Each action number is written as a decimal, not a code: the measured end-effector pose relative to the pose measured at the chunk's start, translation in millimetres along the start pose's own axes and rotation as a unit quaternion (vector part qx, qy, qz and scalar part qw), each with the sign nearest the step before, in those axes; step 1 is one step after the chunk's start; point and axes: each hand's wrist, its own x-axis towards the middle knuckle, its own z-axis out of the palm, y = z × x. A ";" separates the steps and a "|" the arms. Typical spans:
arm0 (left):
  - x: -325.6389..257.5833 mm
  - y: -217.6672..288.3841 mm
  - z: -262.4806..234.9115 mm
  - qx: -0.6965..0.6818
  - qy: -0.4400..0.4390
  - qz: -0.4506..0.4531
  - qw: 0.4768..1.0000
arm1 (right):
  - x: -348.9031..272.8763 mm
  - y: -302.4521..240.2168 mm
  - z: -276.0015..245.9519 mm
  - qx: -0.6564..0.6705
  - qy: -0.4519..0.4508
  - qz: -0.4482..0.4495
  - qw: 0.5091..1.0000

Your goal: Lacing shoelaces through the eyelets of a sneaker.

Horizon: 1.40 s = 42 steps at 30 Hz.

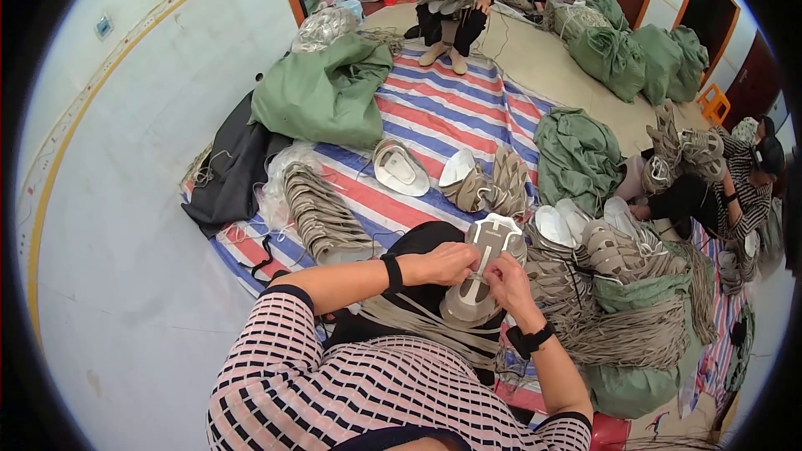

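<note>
A grey-beige shoe upper (498, 237) with white trim rests on my lap, its rounded toe (468, 306) toward me. Over its middle, my left hand (453, 264) comes in from the left with fingers closed in a pinch. Opposite it, my right hand (510, 282) is closed too, thumb and fingertips pressed together. A beige shoelace runs between the fingertips, close against the upper; its ends are hidden by my hands. Loose beige laces (418, 317) lie across my dark-clothed lap below the upper.
A striped tarp (434, 108) covers the floor. Nested uppers (317, 209) lie to my left; piled uppers and bundled laces (635, 330) crowd my right. A green sack (322, 92) sits ahead left. Co-workers sit ahead and at right, holding uppers.
</note>
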 end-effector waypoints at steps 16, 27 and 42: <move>-35.9 -61.9 -121.6 0.332 0.107 -0.200 0.915 | 5.5 7.0 -13.8 0.051 -0.086 -0.006 0.995; -313.2 -156.1 -395.5 0.328 0.618 -0.468 0.540 | -27.2 20.2 -71.6 0.225 -0.197 0.200 0.933; -302.1 -214.8 -305.1 -0.183 0.809 -0.446 0.336 | -378.8 149.7 -459.5 0.363 0.501 0.249 0.745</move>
